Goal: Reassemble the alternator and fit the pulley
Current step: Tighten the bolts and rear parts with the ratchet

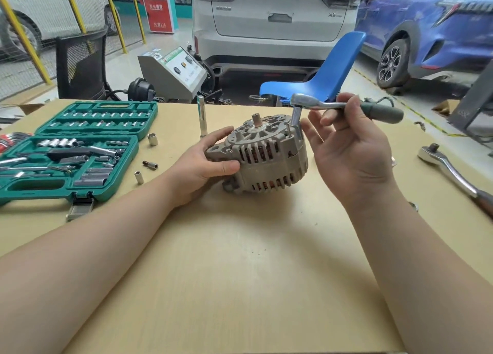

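Note:
A grey alternator [262,157] stands on the tan table [234,268], its bare shaft [258,121] pointing up with no pulley on it. My left hand [206,164] grips the housing's left side, thumb at the front and fingers behind. My right hand [349,148] holds a chrome ratchet [333,105] by its handle at the alternator's upper right. The ratchet's socket [295,117] points down onto a bolt at the housing's right rim. No pulley is in view.
An open green socket case [77,151] lies at the left. Loose sockets [152,139] and bits lie beside it, and an extension bar [202,117] stands upright behind the alternator. A second, larger ratchet [450,171] lies at the right edge. A blue chair [320,73] stands beyond the table.

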Demonstrator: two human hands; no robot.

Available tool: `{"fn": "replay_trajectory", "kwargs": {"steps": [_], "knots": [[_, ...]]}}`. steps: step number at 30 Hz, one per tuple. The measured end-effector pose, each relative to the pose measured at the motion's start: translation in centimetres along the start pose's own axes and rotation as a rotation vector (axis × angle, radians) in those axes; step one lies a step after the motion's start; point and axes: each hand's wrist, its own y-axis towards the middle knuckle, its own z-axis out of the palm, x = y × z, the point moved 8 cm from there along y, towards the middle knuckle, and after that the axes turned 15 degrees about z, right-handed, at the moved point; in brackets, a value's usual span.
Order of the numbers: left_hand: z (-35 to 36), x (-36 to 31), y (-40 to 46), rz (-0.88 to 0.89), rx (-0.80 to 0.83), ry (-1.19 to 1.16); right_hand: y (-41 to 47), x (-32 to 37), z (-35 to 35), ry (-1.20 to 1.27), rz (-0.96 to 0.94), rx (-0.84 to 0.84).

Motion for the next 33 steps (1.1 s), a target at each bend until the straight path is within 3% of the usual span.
{"fn": "replay_trajectory", "kwargs": {"steps": [4,6,9,14,17,26,33], "knots": [[-0.3,-0.3,0.5,0.03,0.032,0.023,0.3,0.7,0.5,-0.056,-0.02,0.054],[-0.8,-1.2,0.5,0.131,-0.06,0.04,1.1,1.6,1.4,-0.136,-0.036,0.078],[0.3,-5.0,0.8,0.316,-0.116,0.26,2.8,2.7,3.3,-0.212,-0.021,0.132],[5.5,-10.9,4.0,0.385,0.103,0.442,5.1,2.7,5.5,-0.235,0.046,0.156],[7.4,-11.7,5.6,0.328,0.223,0.422,5.8,2.7,5.5,-0.203,0.064,0.127],[8.5,-9.9,5.8,0.409,0.296,0.224,5.8,0.9,3.6,-0.056,0.162,0.068],[7.0,-9.4,5.8,0.456,0.223,0.161,5.5,1.0,4.3,-0.061,0.168,0.132]]}}
